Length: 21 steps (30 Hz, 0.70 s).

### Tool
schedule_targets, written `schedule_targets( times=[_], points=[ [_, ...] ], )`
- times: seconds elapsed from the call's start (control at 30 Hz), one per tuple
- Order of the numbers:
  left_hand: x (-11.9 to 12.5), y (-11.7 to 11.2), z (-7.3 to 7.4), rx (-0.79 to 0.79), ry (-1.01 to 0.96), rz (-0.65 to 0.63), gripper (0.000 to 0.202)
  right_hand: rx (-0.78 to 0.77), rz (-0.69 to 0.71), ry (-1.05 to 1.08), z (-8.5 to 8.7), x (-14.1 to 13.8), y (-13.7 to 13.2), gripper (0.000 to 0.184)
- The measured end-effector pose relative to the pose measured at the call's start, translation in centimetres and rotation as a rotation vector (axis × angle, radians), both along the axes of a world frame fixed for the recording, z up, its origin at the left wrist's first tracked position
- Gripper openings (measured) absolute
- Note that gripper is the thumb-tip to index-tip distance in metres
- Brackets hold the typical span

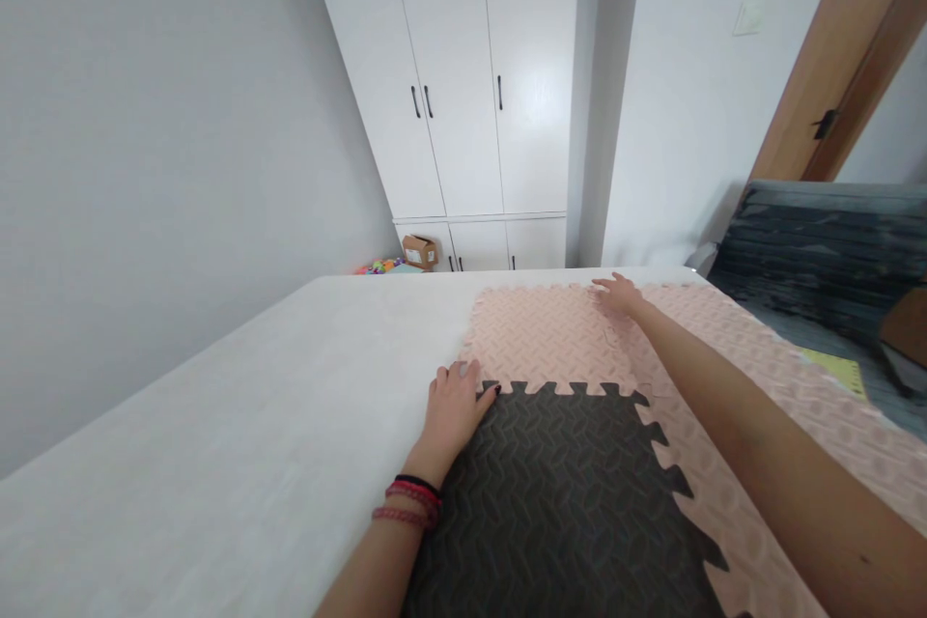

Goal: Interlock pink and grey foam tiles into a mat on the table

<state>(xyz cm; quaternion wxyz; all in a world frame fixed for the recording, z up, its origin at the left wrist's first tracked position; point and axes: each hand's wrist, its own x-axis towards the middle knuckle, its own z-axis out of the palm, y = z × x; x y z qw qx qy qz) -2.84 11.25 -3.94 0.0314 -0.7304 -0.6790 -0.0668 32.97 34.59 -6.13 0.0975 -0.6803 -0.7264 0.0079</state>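
- The left hand [455, 401] lies flat, fingers spread and gripping nothing, on the far left corner of the dark grey foam tile [557, 502], where its teeth meet the pink foam tile [550, 338].
- The right hand [617, 294] reaches farther out, palm down and fingers extended, pressing the pink tile's far right corner beside another pink tile [753, 357].
- All tiles rest on a white surface [238, 425].
- Beyond stand a white wardrobe [470, 68], a small cardboard box [420, 251] and colourful toys [380, 266]; right, a dark slatted piece [818, 241].
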Motion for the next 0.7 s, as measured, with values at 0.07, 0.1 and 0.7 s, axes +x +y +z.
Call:
schedule_targets(
  times=[0.07, 0.1, 0.7],
  points=[
    [0.0, 0.1, -0.1, -0.007, -0.002, 0.006, 0.054, -0.035, -0.041, 0.018, -0.9, -0.3, 0.2, 0.048],
    [0.0, 0.2, -0.1, -0.01, -0.002, 0.008, 0.054, -0.049, -0.052, 0.025, -1.2, -0.4, 0.2, 0.049],
    [-0.2, -0.2, 0.1, 0.024, 0.03, 0.029, 0.054, 0.057, -0.07, -0.017, 0.2, -2.2, -4.1, 0.052]
  ],
)
